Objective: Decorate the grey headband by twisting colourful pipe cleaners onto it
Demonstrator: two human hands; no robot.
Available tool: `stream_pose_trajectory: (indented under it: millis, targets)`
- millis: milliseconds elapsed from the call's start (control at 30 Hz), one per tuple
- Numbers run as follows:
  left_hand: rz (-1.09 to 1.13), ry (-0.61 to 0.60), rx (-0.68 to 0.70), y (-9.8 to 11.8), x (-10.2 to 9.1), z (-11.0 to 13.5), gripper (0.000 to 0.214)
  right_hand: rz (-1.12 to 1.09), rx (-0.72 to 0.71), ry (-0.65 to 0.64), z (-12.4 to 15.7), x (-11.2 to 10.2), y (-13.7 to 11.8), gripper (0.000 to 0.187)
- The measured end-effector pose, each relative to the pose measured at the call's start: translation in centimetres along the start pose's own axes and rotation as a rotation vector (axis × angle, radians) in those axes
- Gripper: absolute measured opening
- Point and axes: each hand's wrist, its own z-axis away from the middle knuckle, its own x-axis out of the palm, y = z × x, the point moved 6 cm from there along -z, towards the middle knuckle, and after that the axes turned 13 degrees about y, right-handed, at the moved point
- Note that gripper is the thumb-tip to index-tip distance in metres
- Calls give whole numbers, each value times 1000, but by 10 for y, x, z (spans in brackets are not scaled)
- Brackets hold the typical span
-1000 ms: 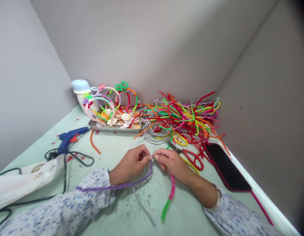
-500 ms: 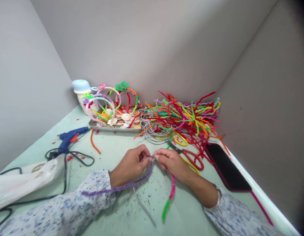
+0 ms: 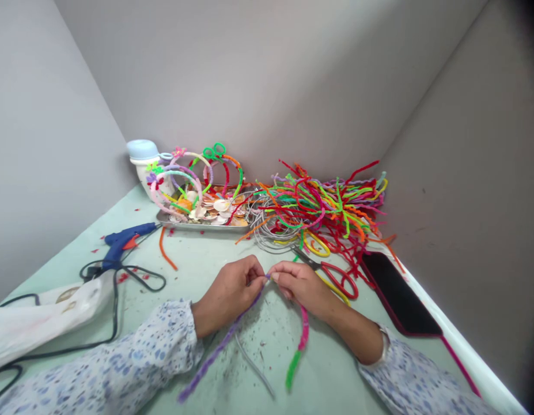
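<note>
My left hand (image 3: 229, 291) and my right hand (image 3: 302, 284) meet fingertip to fingertip above the pale green table (image 3: 197, 268), both pinched closed. The left pinches the top end of a purple pipe cleaner (image 3: 215, 354), which trails down and left below my sleeve. The right hand holds a band wrapped in pink and green pipe cleaner (image 3: 298, 354); its green end hangs toward me. A bare grey band end (image 3: 253, 369) lies between them on the table.
Red scissors (image 3: 336, 276) and a dark phone (image 3: 396, 294) lie right of my hands. Behind are a heap of pipe cleaners (image 3: 327, 207), grey bands, and a metal tray (image 3: 201, 226) with shells and finished headbands. A blue glue gun (image 3: 122, 242) with its cord and a white bag sit left.
The loose tail of the purple pipe cleaner has swung from lying across my left forearm to pointing down toward me. Both hands stay in place.
</note>
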Motion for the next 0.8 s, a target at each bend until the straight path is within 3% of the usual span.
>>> stream_pose_trajectory:
  millis: [800]
  targets:
    - [-19,41,18,0,-2,1,4,3,21,-12,0,2,-3,19]
